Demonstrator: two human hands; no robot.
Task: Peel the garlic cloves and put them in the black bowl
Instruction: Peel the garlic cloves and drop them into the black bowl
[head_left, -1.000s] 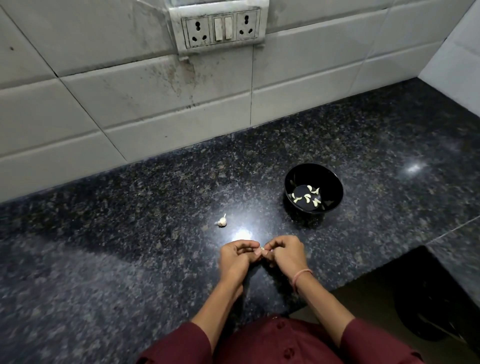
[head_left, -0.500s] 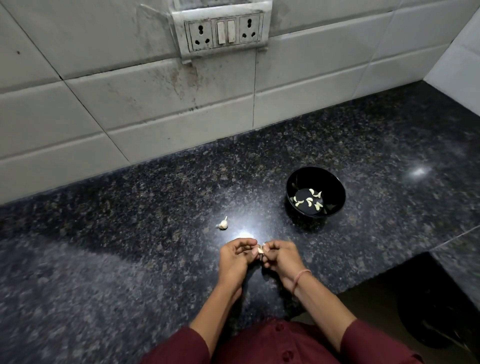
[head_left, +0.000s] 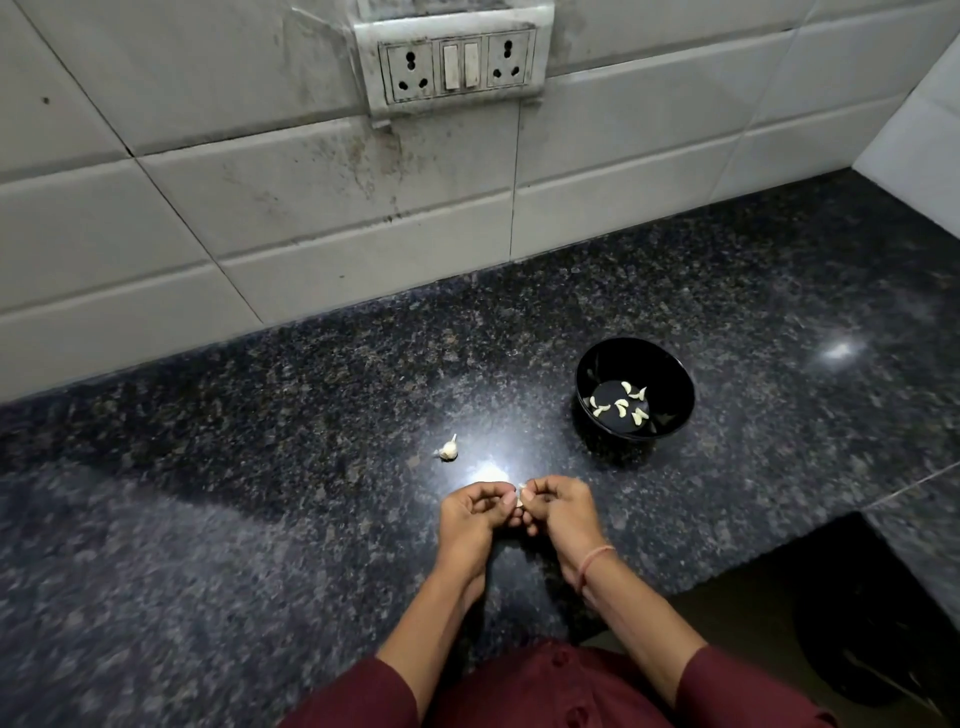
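Head view: low in the centre of the frame, the left hand (head_left: 475, 512) and right hand (head_left: 561, 512) meet fingertip to fingertip, both curled and pinching one small garlic clove (head_left: 519, 500) between them above the dark speckled surface (head_left: 260, 493). Another unpeeled clove (head_left: 448, 450) lies just up and left. The black bowl (head_left: 678, 384), right of centre, holds several peeled cloves (head_left: 621, 405).

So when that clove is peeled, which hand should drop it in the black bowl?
Probably the right hand: the black bowl sits ahead and to the right of it, while the left hand would have to cross over. Both pinch the garlic clove.
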